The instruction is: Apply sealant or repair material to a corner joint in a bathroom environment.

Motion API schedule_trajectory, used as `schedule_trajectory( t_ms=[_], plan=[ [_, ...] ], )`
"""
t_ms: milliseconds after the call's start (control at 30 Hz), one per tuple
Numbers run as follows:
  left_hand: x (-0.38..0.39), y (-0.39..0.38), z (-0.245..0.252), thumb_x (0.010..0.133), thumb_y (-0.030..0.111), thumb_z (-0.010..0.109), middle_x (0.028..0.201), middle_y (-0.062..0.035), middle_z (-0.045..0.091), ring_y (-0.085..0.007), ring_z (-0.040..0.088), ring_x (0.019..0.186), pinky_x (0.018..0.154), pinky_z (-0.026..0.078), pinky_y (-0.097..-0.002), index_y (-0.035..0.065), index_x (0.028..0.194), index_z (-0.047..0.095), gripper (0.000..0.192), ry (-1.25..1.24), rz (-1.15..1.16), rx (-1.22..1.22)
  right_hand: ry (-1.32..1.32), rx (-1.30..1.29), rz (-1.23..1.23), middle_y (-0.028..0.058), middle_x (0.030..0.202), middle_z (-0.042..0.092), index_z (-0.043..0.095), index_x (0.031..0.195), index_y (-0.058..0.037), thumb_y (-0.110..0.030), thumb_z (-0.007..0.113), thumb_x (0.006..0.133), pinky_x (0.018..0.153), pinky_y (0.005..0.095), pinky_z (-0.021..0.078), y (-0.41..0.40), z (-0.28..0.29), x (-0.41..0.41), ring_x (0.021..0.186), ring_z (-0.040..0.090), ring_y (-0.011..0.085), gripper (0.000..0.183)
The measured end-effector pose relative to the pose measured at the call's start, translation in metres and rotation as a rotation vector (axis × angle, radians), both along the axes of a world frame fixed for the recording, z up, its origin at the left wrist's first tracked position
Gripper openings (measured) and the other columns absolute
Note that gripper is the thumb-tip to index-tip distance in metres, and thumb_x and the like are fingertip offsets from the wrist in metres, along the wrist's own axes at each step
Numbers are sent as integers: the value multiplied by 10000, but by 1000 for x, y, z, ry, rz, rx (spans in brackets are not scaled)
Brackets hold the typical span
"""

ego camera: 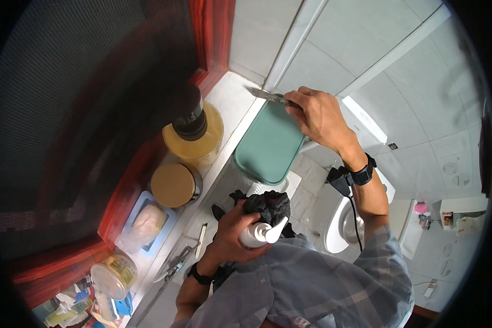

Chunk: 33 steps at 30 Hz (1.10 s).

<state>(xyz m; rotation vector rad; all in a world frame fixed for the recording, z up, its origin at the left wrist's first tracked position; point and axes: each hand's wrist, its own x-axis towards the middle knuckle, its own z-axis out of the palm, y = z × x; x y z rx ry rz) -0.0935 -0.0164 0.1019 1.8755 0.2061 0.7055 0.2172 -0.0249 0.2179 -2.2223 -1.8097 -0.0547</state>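
My left hand (pixel 233 238) holds a white pump bottle (pixel 254 235) by its body, together with a bunched black lacy cloth (pixel 267 206) beside the pump head. My right hand (pixel 317 115) is raised over the far end of a green rectangular lid or tray (pixel 270 143). Its fingers pinch the dark handle of a knife-like tool (pixel 266 94), whose worn flat blade points left over the corner of the window ledge. Whether that tool touches the ledge or the green surface, I cannot tell.
Along the white window ledge (pixel 225 98) at left stand a large jar of yellow liquid (pixel 213 135) with a black cap, a wooden-lidded jar (pixel 173 185), a blue tray (pixel 170 215) holding a plastic bag and a clear tub (pixel 114 276). A white washbasin or toilet (pixel 336 229) is at right.
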Motion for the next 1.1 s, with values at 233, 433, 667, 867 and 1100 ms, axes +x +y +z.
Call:
schedule_trajectory(
  t_ms=[233, 433, 667, 867, 1100],
  plan=[
    [-3, 3, 0, 600, 291, 975, 1122, -274, 649, -424, 706, 970, 894, 563, -477, -2, 1147, 607, 722, -47, 38, 91, -39, -12, 123, 139, 911, 669, 716, 1071, -51, -75, 688, 885, 600, 467, 522, -2, 7, -19, 716, 653, 382, 190],
    [-8, 5, 2, 592, 297, 983, 1126, -264, 659, -447, 697, 1005, 970, 532, -514, 12, 1154, 606, 735, -6, -12, 74, -186, -47, 274, 112, 903, 614, 761, 1103, -88, -66, 677, 852, 563, 451, 510, -10, 6, -48, 654, 646, 317, 265],
    [-19, 1, 2, 588, 289, 981, 1137, -256, 663, -431, 685, 1050, 982, 528, -518, 18, 1151, 607, 728, 16, -11, 70, 274, -38, 103, 114, 969, 697, 725, 1016, -12, -5, 752, 838, 630, 405, 481, 0, 19, -20, 695, 647, 301, 180],
    [-26, -1, 9, 593, 276, 974, 1106, -244, 676, -426, 699, 1007, 978, 526, -513, 20, 1143, 618, 704, 86, 14, 67, 693, 173, 83, 64, 897, 673, 711, 1031, 12, 10, 766, 863, 633, 301, 462, 17, 22, -11, 753, 602, 134, 178],
    [-29, -7, 10, 580, 255, 963, 1089, -248, 675, -417, 703, 974, 981, 522, -516, 38, 1113, 637, 662, 23, 59, 45, 714, 420, 34, 17, 872, 684, 632, 987, 8, -65, 798, 867, 671, 229, 475, 76, 3, -27, 765, 617, 71, 218]
  ],
)
